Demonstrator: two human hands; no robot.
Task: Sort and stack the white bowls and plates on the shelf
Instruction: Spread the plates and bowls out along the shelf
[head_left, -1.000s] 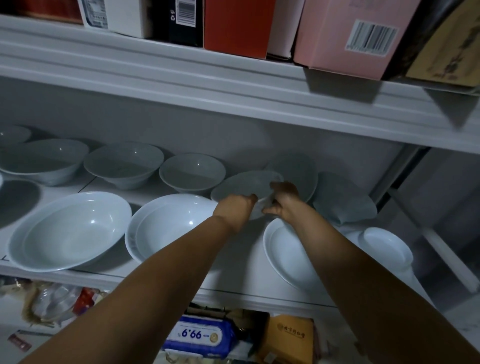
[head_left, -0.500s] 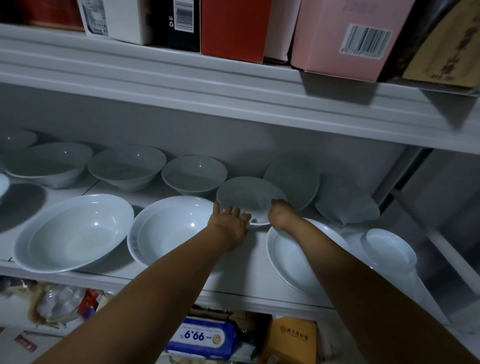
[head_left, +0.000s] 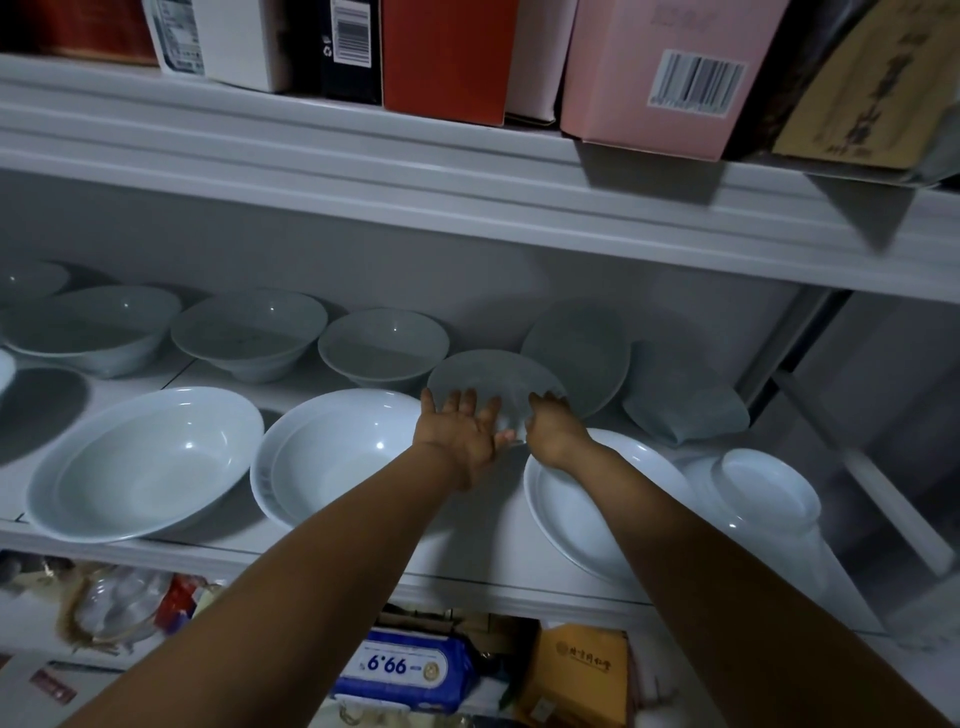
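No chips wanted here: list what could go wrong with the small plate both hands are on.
1. The right hand seems to pinch the small plate only at its near rim, while the left hand lies flat against it; it may slip onto the wide plate below.
2. Moving it may knock the leaning plate behind it, which could slide down.

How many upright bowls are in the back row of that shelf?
4: far-left bowl, cut off; second bowl, third bowl and fourth bowl running right. More may lie past the left edge.
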